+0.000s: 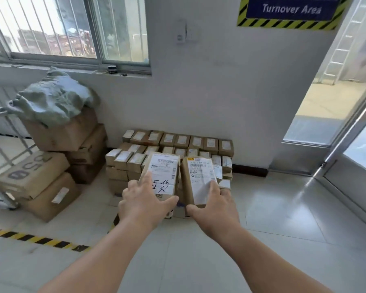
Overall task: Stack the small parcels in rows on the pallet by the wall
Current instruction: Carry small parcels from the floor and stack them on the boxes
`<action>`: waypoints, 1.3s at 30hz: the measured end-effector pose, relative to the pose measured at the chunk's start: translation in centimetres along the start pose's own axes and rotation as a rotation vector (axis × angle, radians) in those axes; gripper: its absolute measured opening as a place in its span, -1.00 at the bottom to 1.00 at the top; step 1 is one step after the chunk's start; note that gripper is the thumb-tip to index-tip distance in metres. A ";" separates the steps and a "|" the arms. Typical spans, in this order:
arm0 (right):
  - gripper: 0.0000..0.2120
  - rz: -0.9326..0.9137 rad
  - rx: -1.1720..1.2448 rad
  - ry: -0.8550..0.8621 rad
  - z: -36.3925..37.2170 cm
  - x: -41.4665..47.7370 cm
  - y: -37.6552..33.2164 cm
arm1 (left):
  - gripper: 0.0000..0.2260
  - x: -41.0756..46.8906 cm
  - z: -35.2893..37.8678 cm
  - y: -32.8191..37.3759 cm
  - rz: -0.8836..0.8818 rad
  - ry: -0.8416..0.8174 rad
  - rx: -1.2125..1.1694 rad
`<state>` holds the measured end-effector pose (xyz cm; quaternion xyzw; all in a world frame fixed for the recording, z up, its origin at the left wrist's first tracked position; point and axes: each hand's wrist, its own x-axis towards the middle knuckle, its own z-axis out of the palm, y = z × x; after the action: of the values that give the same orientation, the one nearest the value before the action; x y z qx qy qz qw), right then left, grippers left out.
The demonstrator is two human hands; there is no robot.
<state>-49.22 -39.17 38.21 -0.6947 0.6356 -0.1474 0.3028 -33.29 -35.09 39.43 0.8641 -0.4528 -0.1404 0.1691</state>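
Left grip [144, 197] clasps pen-marked brown cardboard parcel [164, 166], right grip [217, 205] second brown parcel [195, 176] — seat both flush against mid-frame parcel rows [178, 142].

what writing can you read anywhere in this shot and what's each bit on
"Turnover Area": blue wall sign with a yellow-black striped border.
"16": handwritten on the label of the left parcel, in the left hand; other handwriting unclear.
Too blurred: print on the right parcel, in the right hand.
Too small: labels on the stacked parcels.
Unclear: big letters on the large carton.
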 end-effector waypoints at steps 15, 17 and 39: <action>-0.15 0.297 0.016 0.061 -6.1 13.9 12.3 | -0.10 10.8 12.2 16.0 0.197 -0.219 0.056; -0.13 0.337 0.007 0.073 -6.6 17.0 13.3 | -0.10 13.6 14.2 17.8 0.227 -0.251 0.050; -0.10 0.574 -0.026 0.005 -5.1 49.3 32.8 | -0.09 35.8 42.4 35.7 0.137 -0.502 0.028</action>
<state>-70.93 -88.61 13.33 -0.4898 0.8088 -0.0490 0.3216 -56.60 -90.85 12.92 0.7717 -0.5400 -0.3325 0.0483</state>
